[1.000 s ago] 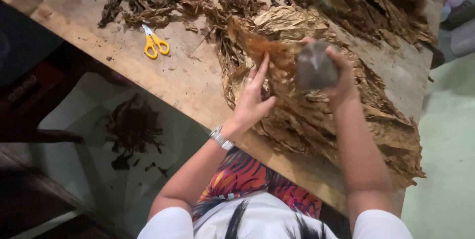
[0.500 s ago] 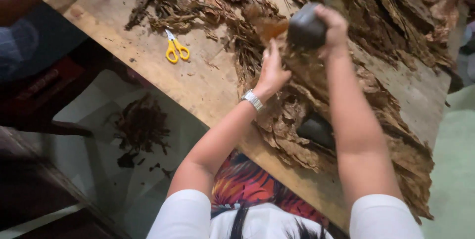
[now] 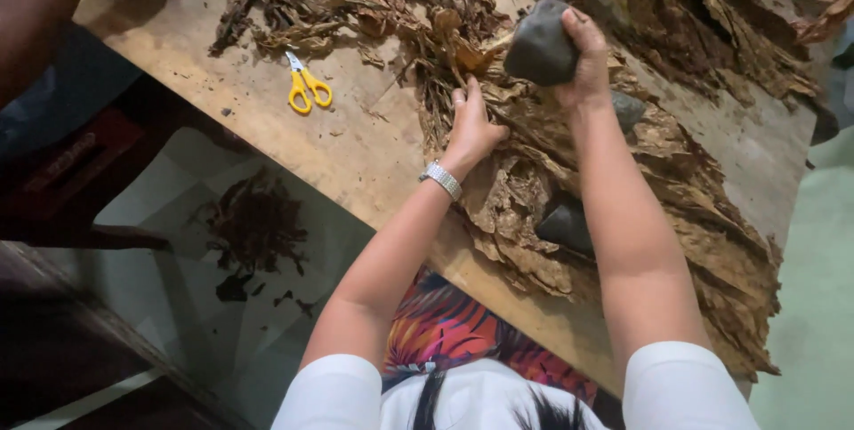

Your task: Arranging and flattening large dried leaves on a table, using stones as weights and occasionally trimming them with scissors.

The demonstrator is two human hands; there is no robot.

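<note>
On the tabletop, stone: our right hand [image 3: 587, 56] holds a dark grey rounded stone [image 3: 540, 43] clear above the heap of dried brown leaves [image 3: 569, 172], grip closed round its right side.
Left hand: our left hand [image 3: 471, 123] lies flat on the leaves, fingers spread, holding nothing, at about 7 o'clock from the stone and near it.
Axis: the leaf heap runs from 11 o'clock to 5 o'clock along the worn wooden tabletop [image 3: 356, 150].
Other stones: two more dark stones [image 3: 565, 221] sit among the leaves.
Aside: yellow-handled scissors [image 3: 307, 88] lie well apart at 9 o'clock.
Hidden: we cannot see the stone's underside or the leaf beneath it.
</note>
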